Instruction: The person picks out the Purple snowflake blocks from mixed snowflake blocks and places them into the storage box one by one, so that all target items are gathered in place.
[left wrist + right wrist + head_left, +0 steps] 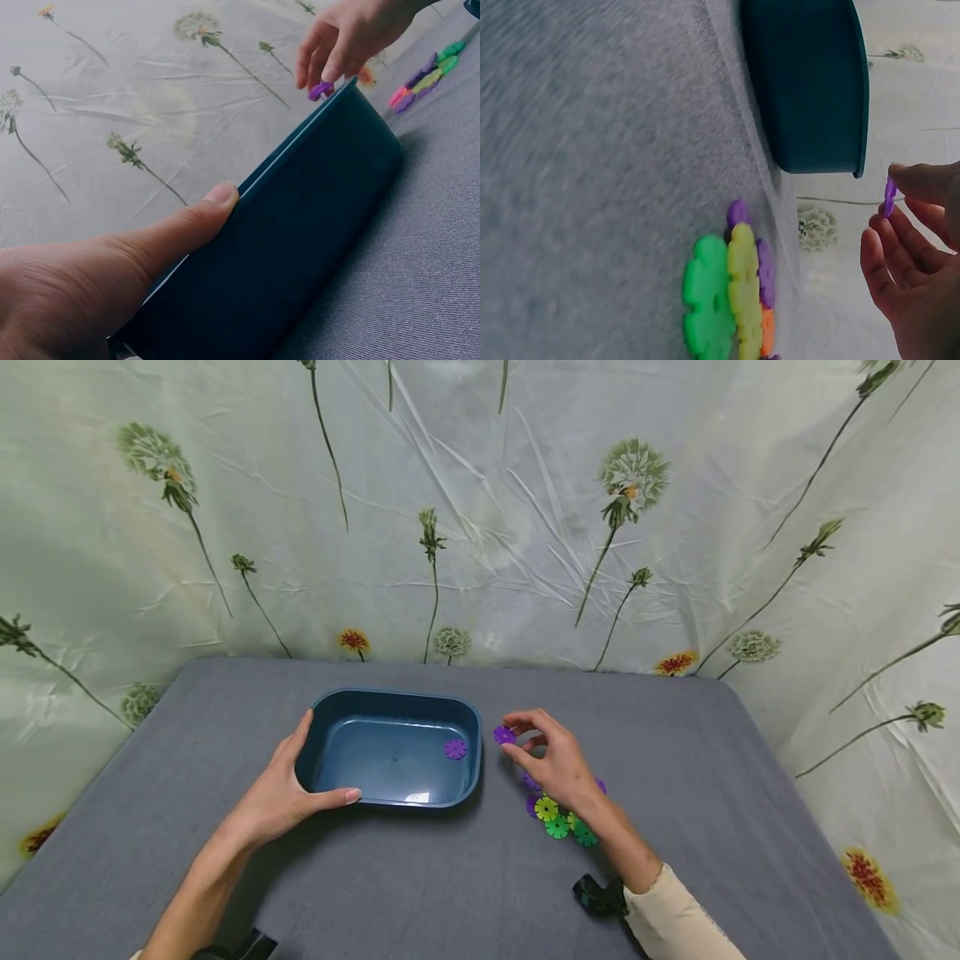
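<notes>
A blue rectangular tray (322, 777) stands on the grey table, one purple notched disc (455, 749) lying inside near its right end. My left hand (281, 797) grips the tray's left side, the thumb over the near rim; the left wrist view shows that thumb on the rim of the tray (300, 202). Just off the tray's right edge, my right hand (555, 764) pinches another purple disc (504, 735) between thumb and fingertips. In the right wrist view this disc (889, 196) is edge-on, held by the right hand (922, 255).
Right of the tray, partly under my right forearm, lies a group of discs: green (557, 827), yellow (546, 808) and purple. The right wrist view also shows an orange disc (768, 330). A flower-patterned cloth (495, 527) hangs behind the grey table (450, 893).
</notes>
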{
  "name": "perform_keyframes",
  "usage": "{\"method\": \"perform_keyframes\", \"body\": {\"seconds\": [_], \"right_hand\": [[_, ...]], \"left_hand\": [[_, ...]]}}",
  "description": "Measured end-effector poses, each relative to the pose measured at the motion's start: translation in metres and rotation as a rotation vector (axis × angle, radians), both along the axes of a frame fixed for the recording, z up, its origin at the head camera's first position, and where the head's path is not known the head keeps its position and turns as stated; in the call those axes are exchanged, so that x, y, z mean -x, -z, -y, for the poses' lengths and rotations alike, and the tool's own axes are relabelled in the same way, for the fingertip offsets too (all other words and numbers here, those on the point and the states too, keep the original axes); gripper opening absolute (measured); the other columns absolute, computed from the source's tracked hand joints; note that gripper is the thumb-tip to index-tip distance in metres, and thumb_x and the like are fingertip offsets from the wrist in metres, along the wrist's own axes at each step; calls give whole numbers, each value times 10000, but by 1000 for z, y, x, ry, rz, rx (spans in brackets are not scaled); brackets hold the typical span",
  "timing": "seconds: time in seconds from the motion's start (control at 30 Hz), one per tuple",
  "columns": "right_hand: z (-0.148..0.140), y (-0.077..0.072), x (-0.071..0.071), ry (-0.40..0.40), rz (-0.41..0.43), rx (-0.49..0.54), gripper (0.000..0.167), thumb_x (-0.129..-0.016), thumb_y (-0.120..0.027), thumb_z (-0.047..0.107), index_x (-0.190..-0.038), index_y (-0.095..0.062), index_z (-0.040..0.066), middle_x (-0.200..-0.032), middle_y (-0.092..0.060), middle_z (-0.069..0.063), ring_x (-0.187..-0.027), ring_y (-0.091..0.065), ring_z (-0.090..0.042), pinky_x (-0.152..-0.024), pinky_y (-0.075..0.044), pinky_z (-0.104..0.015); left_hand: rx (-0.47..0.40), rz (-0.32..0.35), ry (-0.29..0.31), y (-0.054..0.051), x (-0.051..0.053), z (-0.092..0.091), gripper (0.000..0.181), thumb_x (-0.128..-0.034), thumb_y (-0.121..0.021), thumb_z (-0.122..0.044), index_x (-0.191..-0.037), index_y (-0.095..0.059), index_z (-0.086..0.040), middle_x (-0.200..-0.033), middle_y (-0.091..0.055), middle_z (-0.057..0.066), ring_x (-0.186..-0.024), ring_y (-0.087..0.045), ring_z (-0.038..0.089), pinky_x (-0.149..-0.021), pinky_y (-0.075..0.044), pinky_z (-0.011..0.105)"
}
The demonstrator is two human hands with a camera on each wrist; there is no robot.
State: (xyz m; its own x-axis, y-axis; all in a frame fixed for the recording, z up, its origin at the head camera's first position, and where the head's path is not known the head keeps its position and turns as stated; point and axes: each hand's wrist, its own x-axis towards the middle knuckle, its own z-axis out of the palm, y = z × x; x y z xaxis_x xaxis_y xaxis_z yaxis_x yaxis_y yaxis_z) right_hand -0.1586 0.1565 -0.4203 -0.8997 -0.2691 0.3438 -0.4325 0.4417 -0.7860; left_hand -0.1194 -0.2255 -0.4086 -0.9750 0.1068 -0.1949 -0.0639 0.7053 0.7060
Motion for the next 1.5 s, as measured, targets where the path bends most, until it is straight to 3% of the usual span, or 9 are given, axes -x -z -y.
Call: {"method": "perform_keyframes", "body": {"seconds": [1.03,1.3,1.5], "right_hand": [[32,2,3,-83,6,52,354,-927,-792,104,-1258,-686,39,-1204,-709,-101,-1113,-661,-254,-850,-587,-339],[39,0,3,-68,14,0,357,-905,-822,143,-1242,-715,98,-1166,-728,-51,-1113,-637,-221,-870,-581,-413],[43,1,5,-81,-7,-74,315,-887,-842,160,-1189,-758,120,-1102,-757,-6,-1042,-589,-213,-828,-539,-374]], "left_hand": [[-2,1,-6,0,-3,-2,1395,-787,-887,-499,-1666,167,-253,-1692,-50,367,-1500,-203,631,-1079,-319,800],[-2,9,-5,0,-2,-1,1392,-793,-882,-500,-1661,179,-264,-1693,-32,369,-1495,-201,638,-1069,-322,806],[-11,13,-8,0,-2,-2,1387,-793,-882,-499,-1662,174,-276,-1697,-33,360,-1501,-198,631,-1076,-321,800]]}}
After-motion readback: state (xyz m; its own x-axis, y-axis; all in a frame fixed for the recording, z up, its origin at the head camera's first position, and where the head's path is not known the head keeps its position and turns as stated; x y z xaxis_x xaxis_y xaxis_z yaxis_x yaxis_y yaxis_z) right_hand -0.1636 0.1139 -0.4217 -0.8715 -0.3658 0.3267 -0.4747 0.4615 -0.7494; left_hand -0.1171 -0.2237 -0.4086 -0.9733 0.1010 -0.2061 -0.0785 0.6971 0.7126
